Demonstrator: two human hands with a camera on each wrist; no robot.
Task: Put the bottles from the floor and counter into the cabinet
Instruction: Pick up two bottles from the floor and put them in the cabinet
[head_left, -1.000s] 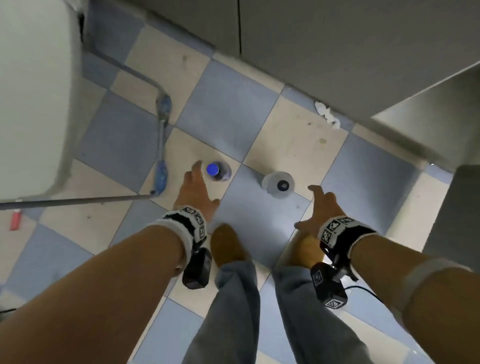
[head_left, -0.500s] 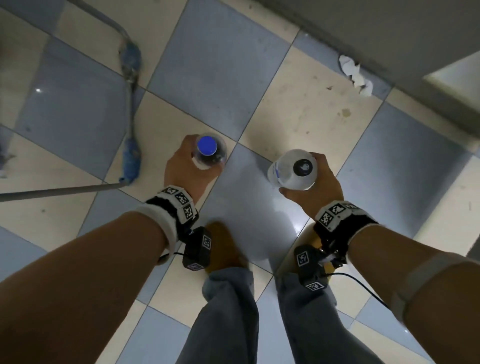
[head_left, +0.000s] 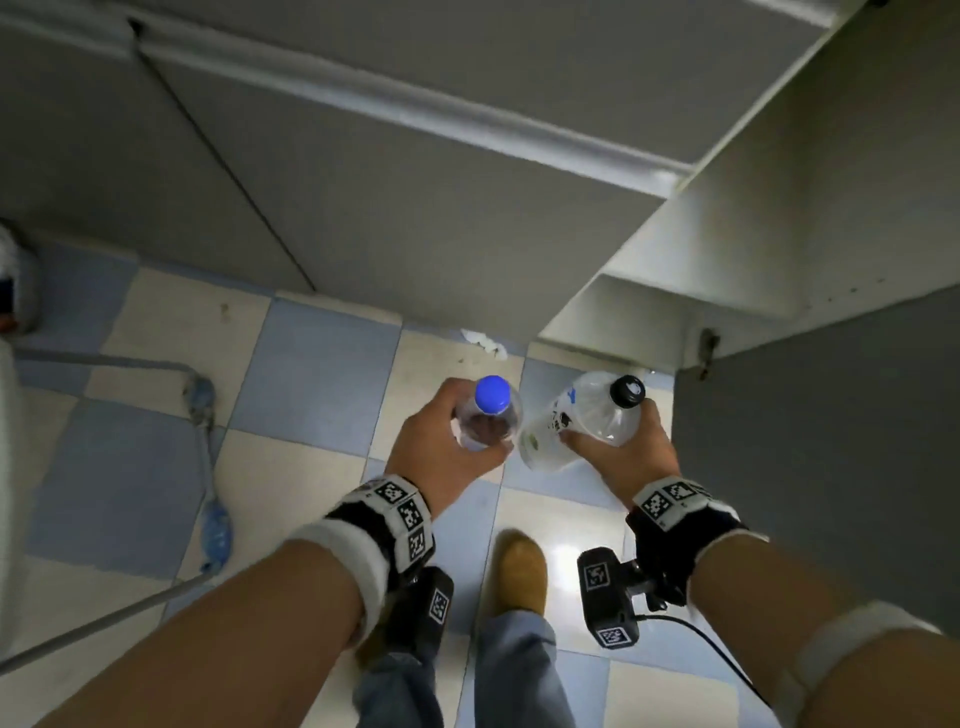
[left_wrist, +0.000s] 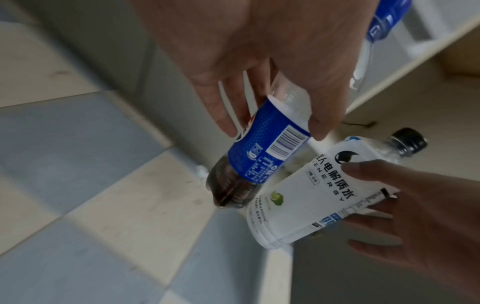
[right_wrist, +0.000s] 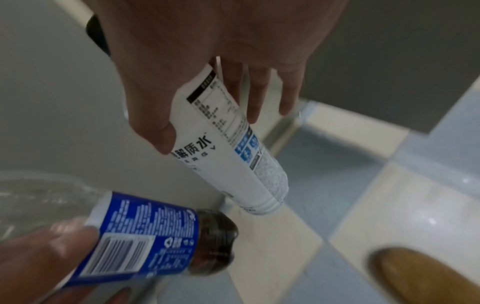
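My left hand (head_left: 441, 447) grips a blue-capped cola bottle (head_left: 488, 415) with a blue label (left_wrist: 270, 148) and a little dark drink at its bottom. My right hand (head_left: 618, 452) grips a white-labelled bottle (head_left: 566, 426) with a black cap, tilted with the cap to the right (left_wrist: 311, 191). Both bottles (right_wrist: 228, 144) hang above the checkered floor, side by side and almost touching. The open cabinet (head_left: 727, 249) with pale shelves lies just ahead to the right, its grey door (head_left: 831, 441) swung out beside my right hand.
Shut grey cabinet doors (head_left: 363, 182) run along the back. A crumpled white scrap (head_left: 483, 340) lies on the floor by the cabinet base. A metal chair leg with a blue wrap (head_left: 208, 467) stands at left. My brown shoe (head_left: 519, 571) is below the hands.
Both hands closed around the bottles on the floor and lifted them. My view swung up from the floor toward the open cabinet, and the white bottle is now tilted.
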